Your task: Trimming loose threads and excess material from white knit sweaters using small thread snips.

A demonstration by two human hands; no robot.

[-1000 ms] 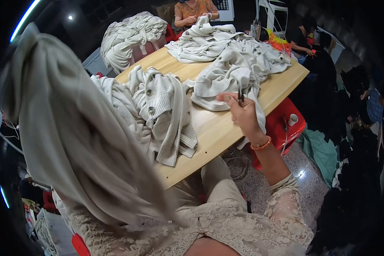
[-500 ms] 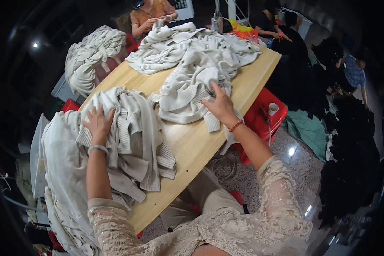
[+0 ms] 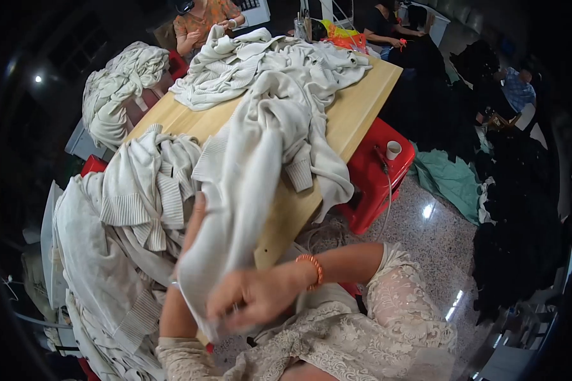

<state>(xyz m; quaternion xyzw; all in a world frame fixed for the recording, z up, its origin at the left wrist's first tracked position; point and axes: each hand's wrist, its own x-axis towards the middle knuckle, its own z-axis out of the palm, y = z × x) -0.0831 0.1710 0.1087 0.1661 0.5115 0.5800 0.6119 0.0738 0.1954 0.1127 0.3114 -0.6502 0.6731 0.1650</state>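
Observation:
A pale grey-white knitted sweater [image 3: 235, 184] stretches across the table toward my body, its near end hanging past the table edge. My right hand [image 3: 254, 297], slightly blurred and wearing an orange bead bracelet, is closed on that near end, close to my waist. Behind the sweater's left side, my left hand [image 3: 198, 213] shows only in part; cloth covers most of its fingers. Left of it lies a heap of similar knitwear with ribbed edges [image 3: 130, 213], spilling over the table's side. Another pile of pale knitwear [image 3: 219, 73] covers the table's far end.
The wooden table [image 3: 368, 105] runs away from me. At its right is a red stool [image 3: 378, 181] bearing a paper cup [image 3: 393, 150] and a cable. More pale knitwear [image 3: 117, 89] is stacked beyond the left side. Dark cloth heaps and green fabric [image 3: 448, 181] lie right. Other people work farther off.
My right hand has come from the far pile to my waist, drawing the sweater nearer. My left hand has left the top of the left heap and moved behind the sweater.

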